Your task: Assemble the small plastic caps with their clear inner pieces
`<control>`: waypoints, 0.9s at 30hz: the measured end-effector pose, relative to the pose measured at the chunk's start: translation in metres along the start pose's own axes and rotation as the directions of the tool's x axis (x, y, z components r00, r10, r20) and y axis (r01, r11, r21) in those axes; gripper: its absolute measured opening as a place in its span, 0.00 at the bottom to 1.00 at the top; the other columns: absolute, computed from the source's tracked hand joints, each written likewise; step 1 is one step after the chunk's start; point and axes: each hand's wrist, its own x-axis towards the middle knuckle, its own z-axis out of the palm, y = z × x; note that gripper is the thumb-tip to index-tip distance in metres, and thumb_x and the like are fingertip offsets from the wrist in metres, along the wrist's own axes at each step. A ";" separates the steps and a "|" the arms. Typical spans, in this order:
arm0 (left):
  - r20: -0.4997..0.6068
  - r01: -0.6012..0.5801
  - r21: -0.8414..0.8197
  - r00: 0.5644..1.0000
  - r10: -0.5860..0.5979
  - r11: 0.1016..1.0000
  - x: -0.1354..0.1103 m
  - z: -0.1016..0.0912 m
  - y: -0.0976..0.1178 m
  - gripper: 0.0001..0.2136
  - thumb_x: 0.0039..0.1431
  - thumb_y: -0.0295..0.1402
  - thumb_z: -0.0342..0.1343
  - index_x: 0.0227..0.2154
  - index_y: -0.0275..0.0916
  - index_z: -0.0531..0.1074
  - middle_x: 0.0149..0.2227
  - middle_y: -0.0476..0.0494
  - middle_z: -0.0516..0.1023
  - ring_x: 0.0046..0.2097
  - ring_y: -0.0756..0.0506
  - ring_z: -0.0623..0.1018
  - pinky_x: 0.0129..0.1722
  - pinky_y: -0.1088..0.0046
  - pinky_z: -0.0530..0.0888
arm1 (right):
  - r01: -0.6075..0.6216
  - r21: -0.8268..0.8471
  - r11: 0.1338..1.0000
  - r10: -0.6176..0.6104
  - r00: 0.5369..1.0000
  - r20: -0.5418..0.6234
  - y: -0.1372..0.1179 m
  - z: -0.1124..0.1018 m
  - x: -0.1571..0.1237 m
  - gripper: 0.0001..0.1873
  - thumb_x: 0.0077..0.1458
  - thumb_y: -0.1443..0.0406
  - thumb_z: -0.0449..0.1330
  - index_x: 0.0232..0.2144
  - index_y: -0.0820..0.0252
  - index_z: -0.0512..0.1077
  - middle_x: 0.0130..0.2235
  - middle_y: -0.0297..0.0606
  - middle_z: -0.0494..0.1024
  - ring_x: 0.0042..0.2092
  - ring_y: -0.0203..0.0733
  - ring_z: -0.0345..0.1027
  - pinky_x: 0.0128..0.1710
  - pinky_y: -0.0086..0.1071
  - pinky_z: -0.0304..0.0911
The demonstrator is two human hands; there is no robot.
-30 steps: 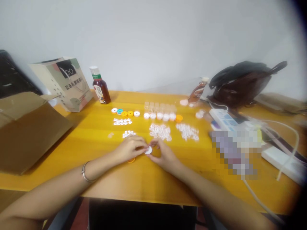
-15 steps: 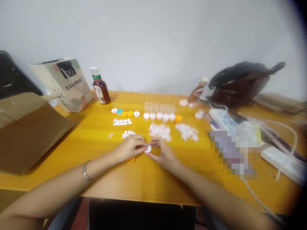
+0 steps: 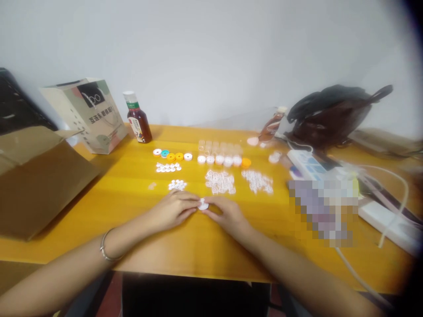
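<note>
while the left hand (image 3: 173,210) and right hand (image 3: 229,215) pinch a white disc (image 3: 203,205) between nearly closed fingers over the bench (image 3: 198,251), lined-up round pieces (image 3: 219,160) seem done and loose white parts (image 3: 220,182) unused.

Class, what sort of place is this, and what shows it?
Probably a makeshift indoor workspace: small white parts lie grouped on a yellow table, which also holds a paper bag and a dark bottle.

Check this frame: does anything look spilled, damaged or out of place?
Nothing looks plainly spilled or damaged. Against the neat row of round discs, the right side looks untidy: a white cable loops loosely across a long white block, and a pixelated patch hides whatever lies there. The small white pieces lie in separate heaps.
</note>
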 end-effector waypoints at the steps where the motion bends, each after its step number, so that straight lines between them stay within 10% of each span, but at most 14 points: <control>1: 0.002 -0.002 0.007 1.000 0.002 1.000 0.000 0.000 0.000 0.13 0.60 0.30 0.47 0.47 0.44 0.69 0.45 0.44 0.74 0.44 0.47 0.73 0.45 0.67 0.67 | 0.004 -0.003 1.000 -0.004 1.000 -0.002 0.000 0.000 0.000 0.11 0.49 0.67 0.60 0.38 0.57 0.70 0.38 0.38 0.78 0.39 0.40 0.72 0.41 0.34 0.67; 27: 0.013 -0.160 0.417 0.985 0.169 0.895 -0.002 0.009 0.010 0.12 0.62 0.30 0.42 0.42 0.34 0.69 0.40 0.39 0.75 0.44 0.44 0.72 0.43 0.64 0.61 | 0.301 -0.411 0.860 -0.251 0.953 0.172 -0.014 0.000 0.000 0.09 0.56 0.71 0.50 0.37 0.64 0.68 0.37 0.44 0.75 0.39 0.42 0.70 0.41 0.35 0.69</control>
